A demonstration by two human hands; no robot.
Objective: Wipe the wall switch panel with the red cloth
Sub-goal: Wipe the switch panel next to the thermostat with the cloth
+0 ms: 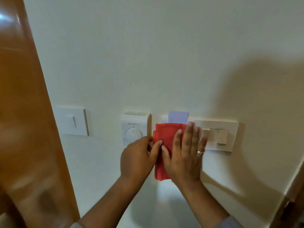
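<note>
Cloth [166, 137], red and folded, lies flat against the wall between the thermostat [134, 127] and the switch panel [230, 127], covering the slot that holds a card [178, 117]. Right hand [184, 158] presses it with fingers spread; left hand [138, 160] pinches its left edge. It looks soft, light and limp, likely to bunch or slide, so a flat palm should steer it best. The rockers would probably click under firm pressure.
</note>
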